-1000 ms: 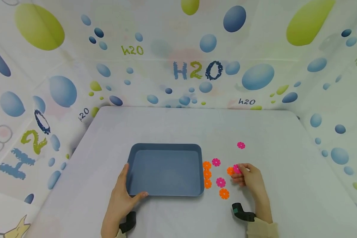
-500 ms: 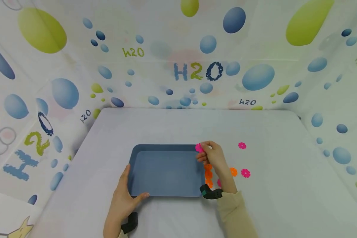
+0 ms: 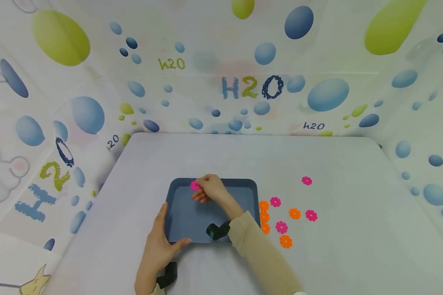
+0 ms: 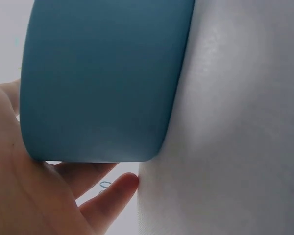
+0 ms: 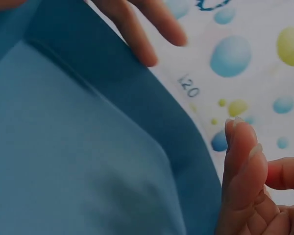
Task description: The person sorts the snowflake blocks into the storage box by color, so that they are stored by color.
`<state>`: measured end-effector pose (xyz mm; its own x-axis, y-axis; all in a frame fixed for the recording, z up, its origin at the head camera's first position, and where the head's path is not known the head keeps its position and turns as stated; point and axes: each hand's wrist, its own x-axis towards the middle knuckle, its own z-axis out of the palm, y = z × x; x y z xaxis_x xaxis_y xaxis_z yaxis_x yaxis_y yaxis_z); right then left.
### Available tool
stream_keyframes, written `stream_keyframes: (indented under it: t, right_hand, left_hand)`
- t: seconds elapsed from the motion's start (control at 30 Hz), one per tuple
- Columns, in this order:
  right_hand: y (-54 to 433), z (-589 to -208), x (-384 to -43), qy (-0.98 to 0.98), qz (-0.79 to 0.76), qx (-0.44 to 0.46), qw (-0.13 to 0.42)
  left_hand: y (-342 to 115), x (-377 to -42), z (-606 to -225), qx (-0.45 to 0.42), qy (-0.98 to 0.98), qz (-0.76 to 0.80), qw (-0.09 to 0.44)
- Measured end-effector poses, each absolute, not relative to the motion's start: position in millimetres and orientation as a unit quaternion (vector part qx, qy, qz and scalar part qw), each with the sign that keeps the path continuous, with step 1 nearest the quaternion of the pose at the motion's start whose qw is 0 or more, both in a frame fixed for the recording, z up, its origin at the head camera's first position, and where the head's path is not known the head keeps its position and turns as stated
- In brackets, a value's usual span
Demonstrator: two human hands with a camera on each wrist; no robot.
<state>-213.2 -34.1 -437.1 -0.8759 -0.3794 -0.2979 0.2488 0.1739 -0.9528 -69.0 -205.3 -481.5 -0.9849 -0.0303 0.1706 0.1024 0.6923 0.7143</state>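
A blue-grey rectangular tray (image 3: 186, 223) lies on the white table. At its front left corner, my left hand (image 3: 156, 248) grips it, fingers along the left side and thumb at the front edge. The left wrist view has the tray's outer wall (image 4: 103, 78) against the palm. Over the tray's far part, my right hand (image 3: 212, 189) pinches a pink flower-shaped disc (image 3: 195, 185) between thumb and forefinger, the other fingers bent loosely below. In the right wrist view the right hand (image 5: 250, 181) is above the tray's rim, and the disc cannot be seen.
Right of the tray lie several orange flower-shaped discs (image 3: 295, 213), some lined up against its side. Several pink ones (image 3: 311, 215) are scattered among and beyond them. A printed cloth (image 3: 258, 106) with blue and green drops hangs behind and beside the table.
My right hand has lifted the pink disc from the table at the right and carried it left, past the tray's right rim to over the tray. My left hand keeps its hold.
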Motion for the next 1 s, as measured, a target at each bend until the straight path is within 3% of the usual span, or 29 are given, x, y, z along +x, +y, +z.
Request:
stream_keyframes:
  t: [0.33, 0.73, 1.0]
  right_hand:
    - [-80.8, -455.1, -215.1, 0.677, -0.671, 0.036, 0.300]
    - [-96.1, -464.7, -208.8, 0.699, -0.663, 0.090, 0.252]
    - [-95.6, -467.2, -209.1, 0.697, -0.664, 0.078, 0.260]
  left_hand:
    - [-203.1, -66.0, -482.1, -0.018, -0.916, -0.388, 0.098]
    - [-204.9, -66.7, -480.5, -0.008, -0.915, -0.395, 0.087]
    - [-208.2, -67.1, -485.5, -0.010, -0.917, -0.388, 0.090]
